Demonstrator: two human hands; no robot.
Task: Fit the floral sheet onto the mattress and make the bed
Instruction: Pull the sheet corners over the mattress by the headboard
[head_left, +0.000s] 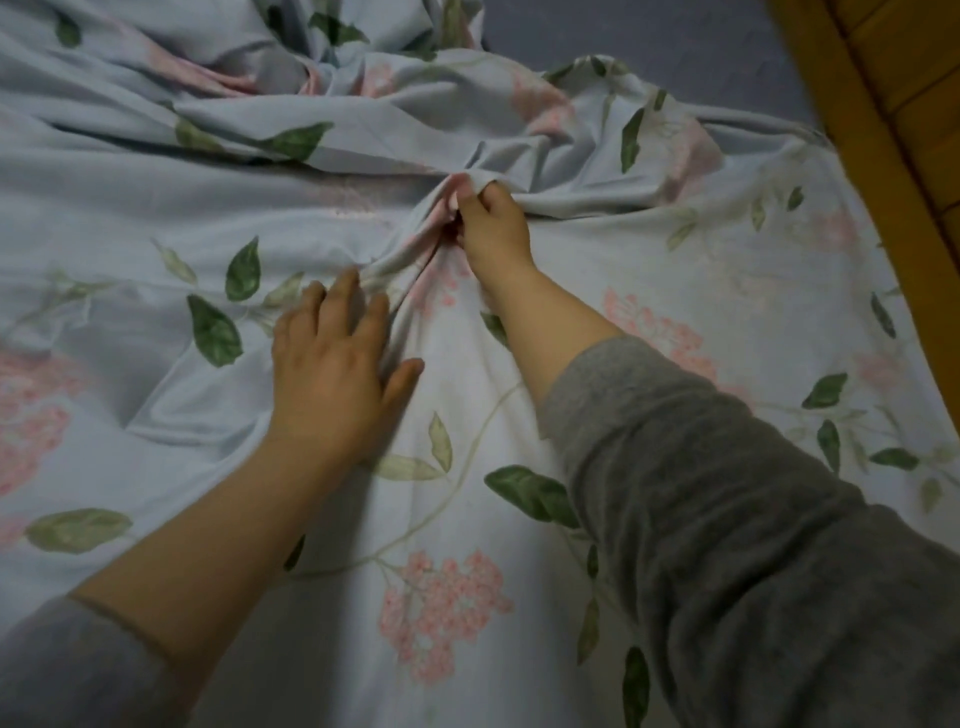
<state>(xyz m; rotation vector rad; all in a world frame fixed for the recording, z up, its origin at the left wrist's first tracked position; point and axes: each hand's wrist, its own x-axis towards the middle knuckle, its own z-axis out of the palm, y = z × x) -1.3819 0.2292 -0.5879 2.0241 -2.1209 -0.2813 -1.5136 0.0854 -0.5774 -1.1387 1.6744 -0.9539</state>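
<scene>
The floral sheet (649, 270), pale blue with pink blossoms and green leaves, lies rumpled over the mattress (649, 36), whose bare grey-blue top shows at the far right. My right hand (491, 228) pinches a bunched fold of the sheet near the middle, fingers curled round the cloth. A little nearer and to the left, my left hand (335, 364) lies flat on the sheet with its fingers spread and straight. Creases run from the pinched fold toward both hands. Both forearms wear grey sleeves.
A wooden bed frame (883, 119) runs along the right edge, from the top right corner downward. The far part of the sheet (291, 62) is heaped in loose folds at the top left.
</scene>
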